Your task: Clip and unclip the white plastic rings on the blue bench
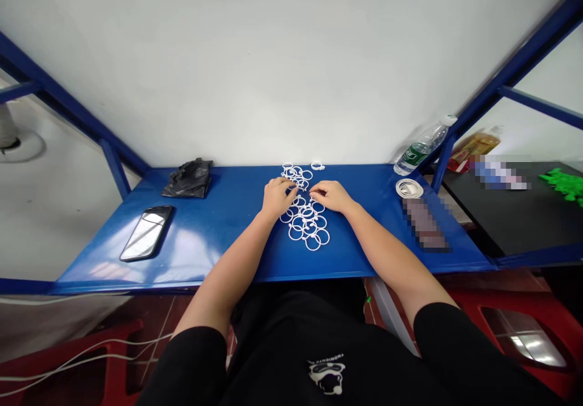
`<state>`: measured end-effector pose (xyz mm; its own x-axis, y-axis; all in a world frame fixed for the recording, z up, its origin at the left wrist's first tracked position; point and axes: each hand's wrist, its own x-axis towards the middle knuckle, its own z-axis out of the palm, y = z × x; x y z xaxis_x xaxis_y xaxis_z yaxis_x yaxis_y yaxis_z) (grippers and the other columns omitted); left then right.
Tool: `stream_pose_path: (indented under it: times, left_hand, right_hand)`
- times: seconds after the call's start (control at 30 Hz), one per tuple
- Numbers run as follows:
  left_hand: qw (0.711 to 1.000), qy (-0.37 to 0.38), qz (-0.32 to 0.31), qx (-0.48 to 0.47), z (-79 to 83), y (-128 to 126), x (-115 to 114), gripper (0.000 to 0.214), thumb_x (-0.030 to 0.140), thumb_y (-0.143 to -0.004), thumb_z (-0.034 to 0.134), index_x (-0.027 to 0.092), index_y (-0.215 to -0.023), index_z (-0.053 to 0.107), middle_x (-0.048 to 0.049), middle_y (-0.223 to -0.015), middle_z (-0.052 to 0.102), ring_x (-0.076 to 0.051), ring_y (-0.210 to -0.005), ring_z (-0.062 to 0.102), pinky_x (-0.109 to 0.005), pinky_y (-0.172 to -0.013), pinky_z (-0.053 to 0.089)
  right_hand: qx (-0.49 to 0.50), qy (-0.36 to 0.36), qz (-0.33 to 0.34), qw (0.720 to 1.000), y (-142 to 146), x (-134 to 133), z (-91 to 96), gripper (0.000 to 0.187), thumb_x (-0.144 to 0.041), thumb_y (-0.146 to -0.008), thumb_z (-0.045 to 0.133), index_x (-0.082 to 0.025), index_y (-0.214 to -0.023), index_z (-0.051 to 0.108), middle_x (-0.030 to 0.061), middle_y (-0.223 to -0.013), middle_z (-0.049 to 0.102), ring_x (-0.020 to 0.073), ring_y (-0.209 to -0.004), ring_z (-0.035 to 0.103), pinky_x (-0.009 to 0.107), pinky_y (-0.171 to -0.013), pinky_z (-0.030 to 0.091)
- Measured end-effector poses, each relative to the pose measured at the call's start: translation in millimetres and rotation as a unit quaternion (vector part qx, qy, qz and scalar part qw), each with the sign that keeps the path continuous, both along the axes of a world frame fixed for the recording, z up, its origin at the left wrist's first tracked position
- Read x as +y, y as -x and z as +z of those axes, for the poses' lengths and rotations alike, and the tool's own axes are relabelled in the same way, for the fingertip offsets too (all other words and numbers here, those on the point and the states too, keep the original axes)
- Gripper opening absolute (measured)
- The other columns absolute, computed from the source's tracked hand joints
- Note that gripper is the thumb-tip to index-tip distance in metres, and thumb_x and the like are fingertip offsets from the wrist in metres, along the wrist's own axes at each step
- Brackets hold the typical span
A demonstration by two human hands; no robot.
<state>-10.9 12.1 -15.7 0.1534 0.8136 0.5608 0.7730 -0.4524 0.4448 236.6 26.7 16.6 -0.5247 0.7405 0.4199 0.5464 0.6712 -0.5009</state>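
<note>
Frankly, whether curled fingers [321,186] of the left hand [276,197] and right hand [334,196] hold any white rings [308,226], I cannot tell

Left, a smartphone [146,234]; beyond it, a crumpled black plastic bag [188,179]. Far right, a green-labelled water bottle [419,150]; nearer, a white coil [409,193], apparently a cable.

I'm getting bright light, pale wall [255,90] brightest mid-frame. Glare on left of blue tabletop [228,203], bright reflections in phone screen [144,235]. Wide-angle stretch at edges. Blocky pixelation hides two patches, right side.
</note>
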Motion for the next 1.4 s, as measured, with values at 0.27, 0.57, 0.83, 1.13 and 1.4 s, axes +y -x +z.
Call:
stream_pose_path:
  times: [0.27, 0.57, 0.83, 1.13, 1.4]
  left_hand:
    - [0.998, 0.028, 0.053, -0.001, -11.6, -1.4, 2.4, 0.022, 0.046, -0.096, 0.074, 0.026, -0.09, 0.083, -0.0121, -0.115, 0.076, -0.034, -0.109, 0.065, -0.055, -0.099, 0.051]
    - [0.999, 0.014, 0.029, -0.003, -0.6, -1.0, -0.1, 0.014, 0.035, -0.098, 0.073, 0.025, -0.09, 0.079, -0.0092, -0.123, 0.077, -0.031, -0.109, 0.07, -0.053, -0.099, 0.053]
    - [0.99, -0.059, -0.128, 0.0, 14.2, -12.2, -9.4, 0.012, 0.032, -0.1, 0.072, 0.022, -0.1, 0.08, -0.0118, -0.131, 0.073, -0.027, -0.123, 0.071, -0.046, -0.107, 0.059]
    - [0.986, -0.083, -0.145, -0.004, 21.1, -19.2, -18.1, 0.021, 0.033, -0.104, 0.065, 0.023, -0.117, 0.078, -0.011, -0.125, 0.078, -0.025, -0.117, 0.075, -0.045, -0.104, 0.061]
    - [0.992, -0.022, -0.108, -0.06, 26.7, -17.6, -22.0, 0.029, 0.035, -0.109, 0.054, 0.024, -0.123, 0.077, -0.007, -0.111, 0.081, -0.021, -0.101, 0.076, -0.035, -0.094, 0.06]
  right_hand:
    - [-0.007, 0.0, -0.099, 0.995, -7.0, 14.7, -11.6, 0.01, -0.021, -0.091, 0.073, -0.024, -0.09, 0.082, 0.0019, -0.087, 0.079, 0.0176, -0.074, 0.069, 0.03, -0.068, 0.049]
    - [0.012, 0.051, -0.007, 0.999, 5.3, 3.1, -9.3, 0.011, -0.026, -0.093, 0.072, -0.025, -0.09, 0.083, -0.0007, -0.083, 0.081, 0.016, -0.072, 0.071, 0.028, -0.067, 0.049]
    - [0.146, 0.059, -0.075, 0.985, 3.1, 3.9, -6.0, 0.024, -0.04, -0.096, 0.069, -0.023, -0.107, 0.082, 0.0039, -0.093, 0.083, 0.0195, -0.077, 0.074, 0.032, -0.073, 0.057]
    - [0.138, 0.02, -0.057, 0.989, 12.7, -2.8, -2.0, 0.019, -0.037, -0.097, 0.067, -0.024, -0.098, 0.081, 0.0042, -0.091, 0.081, 0.0212, -0.081, 0.073, 0.035, -0.079, 0.058]
    - [0.128, 0.004, -0.01, 0.992, 16.4, -11.0, 5.6, 0.02, -0.034, -0.1, 0.062, -0.025, -0.1, 0.08, 0.0045, -0.095, 0.079, 0.0212, -0.086, 0.071, 0.036, -0.084, 0.058]
